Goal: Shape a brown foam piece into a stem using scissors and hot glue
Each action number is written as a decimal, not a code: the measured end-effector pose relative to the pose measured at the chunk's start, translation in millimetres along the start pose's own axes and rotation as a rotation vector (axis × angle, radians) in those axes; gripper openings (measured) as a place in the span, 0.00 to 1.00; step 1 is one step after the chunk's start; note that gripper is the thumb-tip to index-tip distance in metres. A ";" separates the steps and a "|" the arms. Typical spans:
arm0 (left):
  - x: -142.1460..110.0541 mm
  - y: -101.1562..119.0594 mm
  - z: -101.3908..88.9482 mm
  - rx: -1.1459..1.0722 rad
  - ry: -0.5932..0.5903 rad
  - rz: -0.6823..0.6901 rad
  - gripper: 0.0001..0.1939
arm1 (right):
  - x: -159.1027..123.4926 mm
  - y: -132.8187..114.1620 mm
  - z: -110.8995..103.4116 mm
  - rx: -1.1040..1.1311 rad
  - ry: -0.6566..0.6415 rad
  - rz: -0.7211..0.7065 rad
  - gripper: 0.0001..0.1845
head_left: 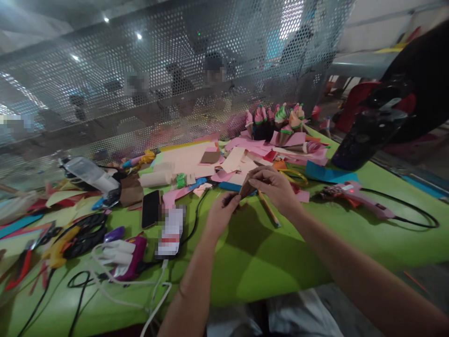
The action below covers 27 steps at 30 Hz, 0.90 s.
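Note:
Between my two hands is a small folded piece of brown paper (pixel 247 186), held above the front of the green table (pixel 245 267). My left hand (pixel 223 211) pinches its lower left edge between thumb and fingers. Over its upper right side curl the fingers of my right hand (pixel 272 188), hiding part of it. A yellow pencil (pixel 268 209) lies on the table just under my right hand. Behind my hands are a blue strip (pixel 230 186) and loose pink paper sheets (pixel 235 159).
Paper ice-cream cones (pixel 280 117) stand at the back right. A pink glue gun (pixel 368 201) and a dark bottle (pixel 368 131) are right. Left are phones (pixel 150 209), a power strip (pixel 129 257), cables, a yellow glue gun (pixel 61 247) and red-handled pliers (pixel 21 269). Perforated metal (pixel 157 89) rises behind.

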State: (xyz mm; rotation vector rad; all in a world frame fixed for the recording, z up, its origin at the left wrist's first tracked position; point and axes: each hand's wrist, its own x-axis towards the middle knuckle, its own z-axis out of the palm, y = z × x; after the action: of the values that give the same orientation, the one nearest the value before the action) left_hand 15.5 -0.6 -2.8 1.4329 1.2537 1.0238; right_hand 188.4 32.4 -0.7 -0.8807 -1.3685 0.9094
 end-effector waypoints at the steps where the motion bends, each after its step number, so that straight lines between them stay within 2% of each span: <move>1: 0.0 -0.2 -0.7 -0.013 0.011 0.011 0.16 | 0.4 -0.2 -0.3 0.041 0.005 0.023 0.13; 5: -0.3 -2.7 -2.0 -0.020 0.064 0.073 0.14 | 1.5 -2.6 -0.2 0.138 0.027 0.074 0.15; 11: -1.5 -1.2 -4.1 0.124 0.099 0.123 0.08 | 1.1 -3.3 -1.5 0.046 0.063 0.065 0.16; 15: -2.5 1.1 -5.2 0.229 0.118 0.147 0.08 | 0.0 -3.1 -1.6 0.094 0.037 0.083 0.16; 20: -3.5 -0.9 -3.1 0.279 0.118 0.170 0.09 | 0.3 -3.9 -1.0 0.119 0.109 0.078 0.15; 22: -3.5 -2.3 -1.7 0.324 0.137 0.191 0.08 | 0.4 -4.6 -0.8 0.116 0.100 0.082 0.14; 27: -3.7 -2.3 -0.7 0.345 0.143 0.234 0.02 | 0.2 -6.2 -0.3 0.096 0.099 0.085 0.16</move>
State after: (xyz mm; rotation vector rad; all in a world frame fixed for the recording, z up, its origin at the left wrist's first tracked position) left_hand 13.9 -4.1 -4.9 1.8308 1.4426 1.1196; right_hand 188.8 30.1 5.0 -0.9038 -1.2004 0.9751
